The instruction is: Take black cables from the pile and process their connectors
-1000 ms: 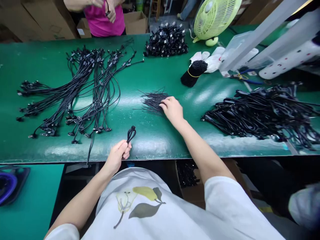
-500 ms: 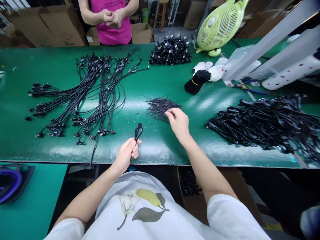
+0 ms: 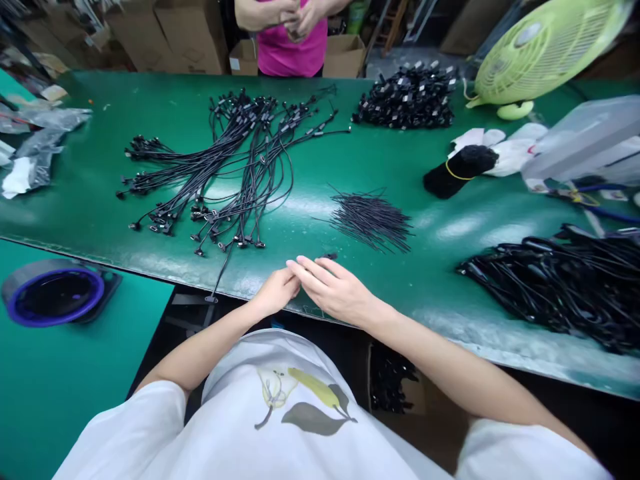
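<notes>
My left hand (image 3: 276,292) is closed at the table's front edge, on a folded black cable (image 3: 330,255). Only a dark bit of that cable shows past my right hand, which covers the rest. Laid across the left fingertips, my right hand (image 3: 334,291) has its fingers pressed together and fairly straight. Its thumb and whatever it pinches are hidden. Beyond the hands lies a loose pile of thin black ties (image 3: 373,220). Long black cables with connectors (image 3: 240,167) are spread out to the left.
Bundled black cables (image 3: 560,287) lie at right, and a heap of connectors (image 3: 405,97) at the back. A banded black bundle (image 3: 460,172) stands near a green fan (image 3: 545,53). Plastic bags (image 3: 40,143) sit far left. Across the table (image 3: 165,110) is a person in pink (image 3: 293,47).
My right hand has left the tie pile and come over to my left hand, now covering most of the folded cable. The view has turned left.
</notes>
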### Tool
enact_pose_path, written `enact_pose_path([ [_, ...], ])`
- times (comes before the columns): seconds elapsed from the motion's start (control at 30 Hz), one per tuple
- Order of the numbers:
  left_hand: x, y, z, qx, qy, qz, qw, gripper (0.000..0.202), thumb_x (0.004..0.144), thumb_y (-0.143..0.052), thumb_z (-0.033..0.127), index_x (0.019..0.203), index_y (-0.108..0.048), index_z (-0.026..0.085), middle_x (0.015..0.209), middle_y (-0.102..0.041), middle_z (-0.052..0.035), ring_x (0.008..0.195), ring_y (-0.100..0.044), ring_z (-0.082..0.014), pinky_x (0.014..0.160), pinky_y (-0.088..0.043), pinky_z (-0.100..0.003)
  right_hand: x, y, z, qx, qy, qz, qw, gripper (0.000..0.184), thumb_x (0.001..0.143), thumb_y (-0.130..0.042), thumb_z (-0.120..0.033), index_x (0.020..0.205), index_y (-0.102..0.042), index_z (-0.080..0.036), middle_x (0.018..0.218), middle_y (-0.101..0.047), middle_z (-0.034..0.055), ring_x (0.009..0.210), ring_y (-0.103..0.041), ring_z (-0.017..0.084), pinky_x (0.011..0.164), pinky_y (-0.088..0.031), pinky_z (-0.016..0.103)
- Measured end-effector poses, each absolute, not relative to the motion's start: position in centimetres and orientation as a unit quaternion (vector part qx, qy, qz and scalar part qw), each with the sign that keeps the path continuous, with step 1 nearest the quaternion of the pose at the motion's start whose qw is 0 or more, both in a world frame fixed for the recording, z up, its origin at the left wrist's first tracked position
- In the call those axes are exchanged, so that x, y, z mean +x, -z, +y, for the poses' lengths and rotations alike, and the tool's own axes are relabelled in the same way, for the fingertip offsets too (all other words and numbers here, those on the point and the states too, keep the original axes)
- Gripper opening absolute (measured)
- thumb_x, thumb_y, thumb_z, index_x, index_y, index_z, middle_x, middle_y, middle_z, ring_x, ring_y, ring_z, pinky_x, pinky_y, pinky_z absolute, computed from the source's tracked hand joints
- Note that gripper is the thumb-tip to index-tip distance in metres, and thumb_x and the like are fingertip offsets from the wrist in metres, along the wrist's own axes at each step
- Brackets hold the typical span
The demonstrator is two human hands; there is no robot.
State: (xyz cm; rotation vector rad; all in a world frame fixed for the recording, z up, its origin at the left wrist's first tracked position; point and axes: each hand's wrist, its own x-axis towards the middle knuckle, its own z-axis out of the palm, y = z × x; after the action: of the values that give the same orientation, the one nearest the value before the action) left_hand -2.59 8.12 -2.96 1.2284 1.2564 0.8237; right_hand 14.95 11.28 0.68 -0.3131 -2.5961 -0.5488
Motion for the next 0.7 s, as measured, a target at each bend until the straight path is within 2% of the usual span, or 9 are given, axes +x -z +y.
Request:
enact_pose_path([
  [0.13, -3.5, 3.0, 7.5, 0.456, -0.325, 0.485, 0.672, 0.032, 0.078, -0.06, 0.047, 0.072, -0.057, 0.016, 0.05, -0.042, 0.0064, 0.047, -0.035, -0.0073, 0.049, -0.027, -0.022, 14.4, -2.3, 11.3, -0.018, 0.243, -0.963, 0.118, 0.022, 0.094, -0.041, -0.012, 0.096, -0.063, -0.011, 0.094, -0.063, 0.0098, 0.083, -0.056, 0.019, 0.079, -0.04, 0.036],
  [0.27, -3.8, 2.9, 7.1, 0.369, -0.322, 0.46, 0.74, 0.036, 0.067, -0.072, 0.046, 0.066, -0.053, 0.015, 0.052, -0.042, 0.0067, 0.046, -0.035, -0.0052, 0.047, -0.026, -0.021, 13.8, -2.8, 10.8, 0.018, 0.294, -0.954, 0.059, 0.025, 0.091, -0.038, -0.008, 0.09, -0.063, -0.011, 0.081, -0.057, 0.0083, 0.071, -0.05, 0.019, 0.067, -0.036, 0.036],
  [0.4, -3.7, 2.9, 6.8, 0.298, -0.313, 0.44, 0.787, 0.035, 0.06, -0.079, 0.038, 0.069, -0.055, 0.014, 0.055, -0.043, 0.0073, 0.047, -0.034, -0.0036, 0.047, -0.027, -0.019, 13.5, -2.6, 10.6, 0.034, 0.295, -0.954, 0.041, 0.024, 0.086, -0.042, -0.006, 0.077, -0.063, -0.013, 0.07, -0.05, 0.0067, 0.064, -0.043, 0.019, 0.06, -0.029, 0.035],
  [0.53, -3.6, 2.4, 6.6, 0.257, -0.314, 0.448, 0.797, 0.03, 0.058, -0.079, 0.031, 0.066, -0.054, 0.015, 0.055, -0.043, 0.0072, 0.049, -0.037, -0.0039, 0.05, -0.032, -0.02, 13.3, -2.5, 11.0, 0.046, 0.262, -0.963, 0.049, 0.027, 0.083, -0.041, -0.004, 0.075, -0.065, -0.015, 0.068, -0.05, 0.008, 0.063, -0.041, 0.02, 0.058, -0.026, 0.035],
  [0.7, -3.4, 1.2, 7.0, 0.263, -0.342, 0.428, 0.795, 0.011, 0.061, -0.069, 0.019, 0.066, -0.06, 0.014, 0.057, -0.049, 0.0048, 0.051, -0.039, -0.0056, 0.054, -0.032, -0.023, 13.2, -2.2, 11.3, -0.013, 0.193, -0.979, 0.058, 0.031, 0.087, -0.037, -0.003, 0.075, -0.061, -0.018, 0.065, -0.05, 0.0071, 0.059, -0.038, 0.02, 0.054, -0.022, 0.035],
])
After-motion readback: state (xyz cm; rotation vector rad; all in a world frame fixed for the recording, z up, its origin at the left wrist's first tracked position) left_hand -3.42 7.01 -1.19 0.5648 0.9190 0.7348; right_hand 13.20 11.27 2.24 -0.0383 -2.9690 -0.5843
